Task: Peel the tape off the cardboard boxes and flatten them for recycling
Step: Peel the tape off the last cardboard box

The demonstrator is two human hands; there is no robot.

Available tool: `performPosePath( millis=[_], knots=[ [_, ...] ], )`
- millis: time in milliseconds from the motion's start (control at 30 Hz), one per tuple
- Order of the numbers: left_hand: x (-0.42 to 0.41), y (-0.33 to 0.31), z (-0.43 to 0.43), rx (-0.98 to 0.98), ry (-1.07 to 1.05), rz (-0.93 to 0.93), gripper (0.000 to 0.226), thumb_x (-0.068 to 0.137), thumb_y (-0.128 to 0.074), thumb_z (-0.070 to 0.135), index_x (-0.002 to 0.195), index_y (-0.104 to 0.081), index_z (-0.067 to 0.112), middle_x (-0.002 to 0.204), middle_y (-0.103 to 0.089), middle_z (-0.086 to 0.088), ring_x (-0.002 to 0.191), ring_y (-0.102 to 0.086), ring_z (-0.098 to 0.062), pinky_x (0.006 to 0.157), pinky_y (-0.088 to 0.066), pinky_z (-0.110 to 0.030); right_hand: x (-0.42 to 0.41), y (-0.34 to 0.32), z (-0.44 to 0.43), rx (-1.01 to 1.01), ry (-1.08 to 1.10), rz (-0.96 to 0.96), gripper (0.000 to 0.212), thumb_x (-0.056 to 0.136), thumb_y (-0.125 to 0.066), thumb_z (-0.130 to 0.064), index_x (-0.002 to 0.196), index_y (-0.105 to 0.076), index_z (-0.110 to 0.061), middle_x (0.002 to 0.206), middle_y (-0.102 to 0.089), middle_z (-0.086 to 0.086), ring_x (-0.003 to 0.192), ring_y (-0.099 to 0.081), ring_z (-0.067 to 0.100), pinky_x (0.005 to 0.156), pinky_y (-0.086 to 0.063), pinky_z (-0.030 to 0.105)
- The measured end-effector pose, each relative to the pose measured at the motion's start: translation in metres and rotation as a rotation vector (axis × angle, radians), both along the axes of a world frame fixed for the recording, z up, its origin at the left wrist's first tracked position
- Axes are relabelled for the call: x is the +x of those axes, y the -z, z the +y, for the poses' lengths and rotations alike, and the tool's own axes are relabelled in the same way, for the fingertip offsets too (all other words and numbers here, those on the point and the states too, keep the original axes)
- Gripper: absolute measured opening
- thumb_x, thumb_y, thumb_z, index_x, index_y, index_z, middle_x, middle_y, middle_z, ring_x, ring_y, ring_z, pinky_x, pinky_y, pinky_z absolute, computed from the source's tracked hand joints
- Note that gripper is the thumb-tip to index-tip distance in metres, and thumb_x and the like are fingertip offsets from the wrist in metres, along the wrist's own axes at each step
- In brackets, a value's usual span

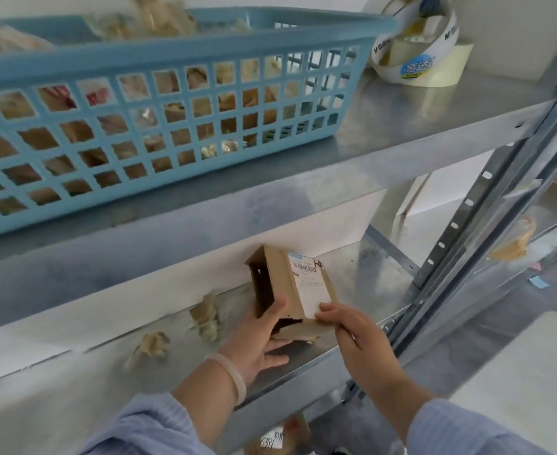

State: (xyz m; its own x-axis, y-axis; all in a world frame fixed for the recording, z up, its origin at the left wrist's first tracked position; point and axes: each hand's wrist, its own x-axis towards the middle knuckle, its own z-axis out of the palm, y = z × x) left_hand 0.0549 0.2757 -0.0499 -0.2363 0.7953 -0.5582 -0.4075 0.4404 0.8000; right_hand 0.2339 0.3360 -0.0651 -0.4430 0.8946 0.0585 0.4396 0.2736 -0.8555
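A small brown cardboard box (283,280) with a white shipping label stands tilted on the lower metal shelf (362,290), its open end facing left. My left hand (257,336) grips the box's near left side, thumb against the open edge. My right hand (352,333) pinches the lower corner of the label side with its fingertips. A loose flap sticks out under the box. Two crumpled wads of peeled tape (204,315) (152,344) lie on the shelf to the left of the box.
A blue plastic basket (172,60) full of crumpled tape and cardboard scraps sits on the upper shelf. Rolls of packing tape (421,50) stand at that shelf's right end. A perforated metal upright (461,221) runs down the right. Another labelled box (277,436) shows below.
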Motion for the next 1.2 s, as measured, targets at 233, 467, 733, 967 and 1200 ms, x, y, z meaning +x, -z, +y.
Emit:
performPosePath(
  millis=[233,467,733,967,1200],
  knots=[
    [0.001,0.006,-0.007,0.101,-0.092,0.037,0.061,0.079,-0.076,0.025,0.132,-0.046,0.035,0.115,-0.069,0.003,0.101,-0.069,-0.023,0.086,-0.055,-0.051,-0.013,-0.016,0.027,-0.422,0.252,0.296,0.031,0.090,-0.067,-0.016,0.115,-0.059,-0.032,0.106,-0.068,-0.011,0.097,-0.064,0.005,0.078,-0.049,0.016],
    [0.000,0.001,-0.014,0.230,0.007,0.017,0.063,0.070,-0.076,0.028,0.127,-0.050,0.032,0.115,-0.070,0.002,0.106,-0.066,-0.021,0.094,-0.051,-0.052,-0.020,-0.018,0.027,-0.826,0.085,0.439,0.029,0.095,-0.054,-0.039,0.121,-0.058,-0.029,0.109,-0.072,0.002,0.107,-0.065,0.024,0.099,-0.047,0.049],
    [-0.048,0.002,-0.049,0.278,-0.355,-0.081,0.063,0.086,-0.043,0.061,0.129,-0.056,0.017,0.107,-0.072,-0.004,0.091,-0.070,-0.019,0.084,-0.047,-0.039,-0.016,-0.044,0.016,-0.388,-0.224,0.284,0.041,0.087,-0.069,-0.010,0.117,-0.061,-0.036,0.119,-0.063,-0.010,0.100,-0.065,0.003,0.075,-0.055,0.021],
    [-0.062,-0.007,-0.079,0.244,-0.289,0.123,0.038,0.085,-0.051,0.044,0.110,-0.068,0.022,0.103,-0.074,0.000,0.093,-0.069,-0.010,0.072,-0.051,-0.024,-0.049,-0.019,0.004,0.418,-0.588,-0.057,0.052,0.084,-0.063,-0.046,0.134,-0.051,-0.042,0.152,-0.032,-0.015,0.145,-0.023,0.015,0.114,-0.030,0.035],
    [-0.062,0.005,-0.111,0.126,-0.291,0.193,0.033,0.102,-0.035,0.024,0.131,-0.052,0.025,0.107,-0.071,0.001,0.097,-0.068,-0.013,0.080,-0.054,-0.028,-0.077,-0.013,-0.009,0.414,-0.666,-0.320,0.047,0.082,-0.039,-0.073,0.129,-0.036,-0.067,0.159,0.005,-0.023,0.147,0.013,0.005,0.119,-0.008,0.039]
  ],
)
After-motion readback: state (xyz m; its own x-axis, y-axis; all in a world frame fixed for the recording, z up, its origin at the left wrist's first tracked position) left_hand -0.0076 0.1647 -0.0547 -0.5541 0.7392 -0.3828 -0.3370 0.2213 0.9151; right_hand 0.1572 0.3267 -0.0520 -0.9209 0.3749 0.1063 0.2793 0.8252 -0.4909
